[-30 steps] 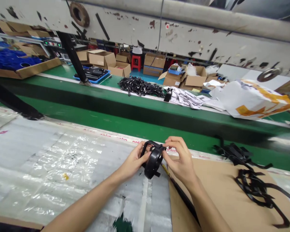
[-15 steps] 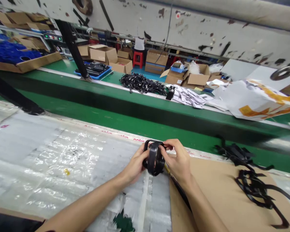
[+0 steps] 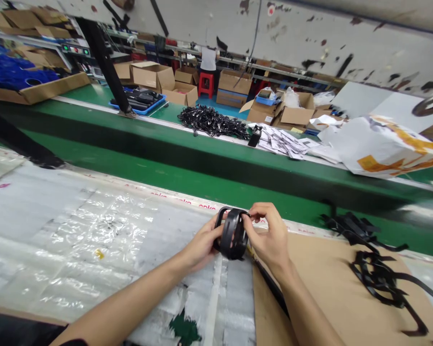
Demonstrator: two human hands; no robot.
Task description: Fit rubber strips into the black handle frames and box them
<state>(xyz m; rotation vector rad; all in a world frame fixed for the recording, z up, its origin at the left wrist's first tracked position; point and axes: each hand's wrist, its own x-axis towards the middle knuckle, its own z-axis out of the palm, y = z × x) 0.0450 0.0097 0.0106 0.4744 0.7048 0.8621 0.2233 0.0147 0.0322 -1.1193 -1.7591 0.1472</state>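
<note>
Both hands hold one black plastic band (image 3: 233, 234), coiled into a ring with slots along it, just above the table. My left hand (image 3: 203, 243) grips its left side with curled fingers. My right hand (image 3: 269, 236) pinches the band's top edge between thumb and fingertips. The band stands on edge, over the seam between clear plastic sheeting (image 3: 94, 235) and a brown cardboard sheet (image 3: 332, 293).
A heap of loose black straps (image 3: 377, 266) lies on the cardboard to the right. Beyond runs a green conveyor (image 3: 187, 168). Further back sit a pile of black parts (image 3: 212, 122), papers (image 3: 283, 142), a white and orange bag (image 3: 378, 146) and cardboard boxes (image 3: 155, 84).
The band has been turned in my hands from face-on to edge-on, and my right fingers have shifted along its top edge. The view has drifted slightly.
</note>
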